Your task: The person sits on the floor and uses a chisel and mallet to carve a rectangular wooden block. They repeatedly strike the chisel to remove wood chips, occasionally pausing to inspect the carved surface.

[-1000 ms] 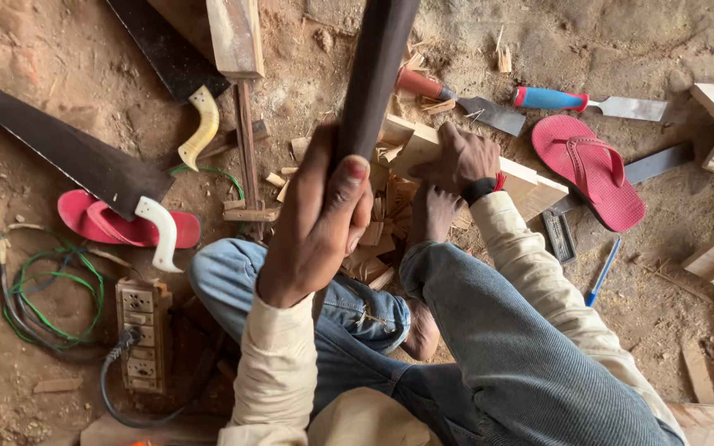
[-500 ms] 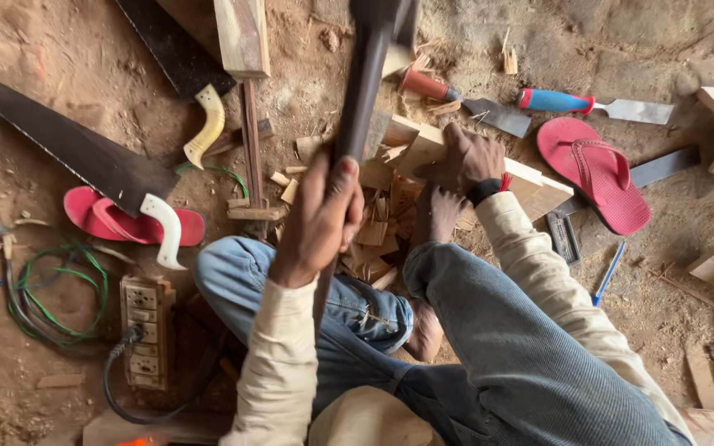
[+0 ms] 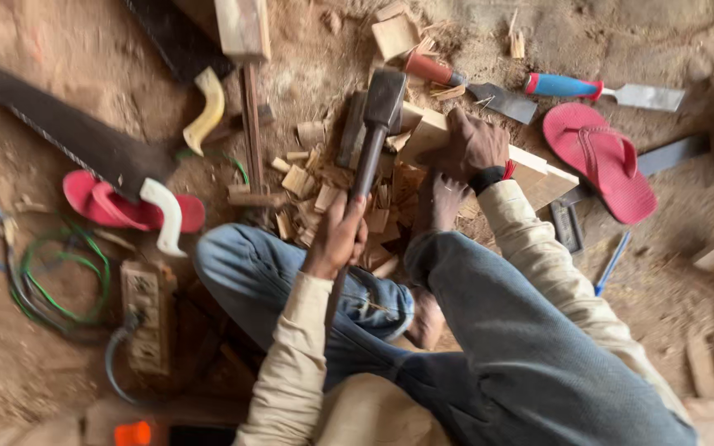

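hammer (image 3: 371, 140) head blurred; handsaw (image 3: 76, 136) tip cut off
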`<state>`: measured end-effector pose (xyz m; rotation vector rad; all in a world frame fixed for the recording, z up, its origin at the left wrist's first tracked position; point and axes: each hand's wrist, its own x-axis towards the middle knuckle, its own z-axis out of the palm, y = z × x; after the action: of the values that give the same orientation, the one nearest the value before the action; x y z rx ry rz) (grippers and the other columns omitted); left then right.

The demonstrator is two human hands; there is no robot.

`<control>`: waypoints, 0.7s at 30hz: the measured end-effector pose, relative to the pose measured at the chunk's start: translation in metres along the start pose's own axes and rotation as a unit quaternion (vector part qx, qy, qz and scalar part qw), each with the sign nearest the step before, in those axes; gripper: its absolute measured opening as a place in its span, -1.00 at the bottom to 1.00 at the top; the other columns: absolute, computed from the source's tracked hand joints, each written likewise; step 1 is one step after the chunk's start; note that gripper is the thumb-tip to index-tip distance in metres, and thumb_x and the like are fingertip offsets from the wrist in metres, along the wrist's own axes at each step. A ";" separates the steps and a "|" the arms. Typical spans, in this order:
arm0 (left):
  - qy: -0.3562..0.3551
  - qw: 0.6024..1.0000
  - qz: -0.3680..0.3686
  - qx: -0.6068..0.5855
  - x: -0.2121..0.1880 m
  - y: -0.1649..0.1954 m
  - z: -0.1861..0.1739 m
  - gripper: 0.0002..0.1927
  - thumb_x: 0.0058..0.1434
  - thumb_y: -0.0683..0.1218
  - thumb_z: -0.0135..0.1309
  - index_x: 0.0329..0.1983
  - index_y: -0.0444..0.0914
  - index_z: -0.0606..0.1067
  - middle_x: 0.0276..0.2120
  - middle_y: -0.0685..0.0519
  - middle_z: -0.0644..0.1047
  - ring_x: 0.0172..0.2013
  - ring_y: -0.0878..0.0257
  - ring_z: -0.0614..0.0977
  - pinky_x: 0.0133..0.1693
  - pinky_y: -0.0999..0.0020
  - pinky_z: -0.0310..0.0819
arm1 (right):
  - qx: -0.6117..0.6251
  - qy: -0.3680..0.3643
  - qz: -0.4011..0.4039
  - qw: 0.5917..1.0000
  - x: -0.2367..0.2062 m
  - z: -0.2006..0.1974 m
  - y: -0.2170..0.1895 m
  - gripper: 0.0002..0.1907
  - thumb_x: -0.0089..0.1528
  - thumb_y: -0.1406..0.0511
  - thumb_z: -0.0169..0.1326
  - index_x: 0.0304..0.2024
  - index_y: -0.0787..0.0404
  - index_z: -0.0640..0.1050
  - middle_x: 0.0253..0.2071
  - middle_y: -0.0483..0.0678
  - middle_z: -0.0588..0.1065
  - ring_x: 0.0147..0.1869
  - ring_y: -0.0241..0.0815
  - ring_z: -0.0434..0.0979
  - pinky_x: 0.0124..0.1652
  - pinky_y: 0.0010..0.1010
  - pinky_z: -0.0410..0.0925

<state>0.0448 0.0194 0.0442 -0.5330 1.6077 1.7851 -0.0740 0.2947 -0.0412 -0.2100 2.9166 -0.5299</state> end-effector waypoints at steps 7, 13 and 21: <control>0.034 0.998 0.040 0.022 -0.011 0.027 0.021 -0.71 0.49 0.08 -0.17 0.00 -0.24 0.32 -0.60 0.11 0.34 -0.75 0.42 0.33 -0.76 0.47 0.17 | -0.033 0.019 -0.011 0.999 -0.001 -0.011 -0.008 -0.13 -0.15 -0.38 0.33 -0.18 0.10 0.42 -0.38 0.04 0.53 -0.39 0.16 0.55 -0.41 -0.02 0.28; -0.017 0.980 0.196 0.032 -0.049 0.097 0.017 -0.58 0.54 0.10 -0.26 0.28 -0.25 0.30 -0.50 0.14 0.37 -0.65 0.44 0.34 -0.69 0.51 0.24 | -0.027 -0.015 0.014 0.999 0.003 -0.009 -0.007 -0.14 -0.11 -0.40 0.31 -0.26 0.12 0.38 -0.44 0.03 0.51 -0.42 0.09 0.53 -0.40 -0.08 0.28; -0.024 0.996 0.050 0.069 -0.010 0.064 0.032 -0.64 0.47 0.14 -0.32 0.06 -0.22 0.22 -0.62 0.13 0.35 -0.76 0.38 0.33 -0.80 0.46 0.20 | -0.032 0.024 -0.025 0.999 0.002 -0.006 -0.005 -0.15 -0.11 -0.39 0.33 -0.29 0.12 0.37 -0.47 -0.01 0.48 -0.44 0.05 0.50 -0.45 -0.09 0.25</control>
<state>0.0109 0.0477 0.1013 -0.3500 1.7358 1.7286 -0.0769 0.2914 -0.0343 -0.2843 2.9856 -0.4555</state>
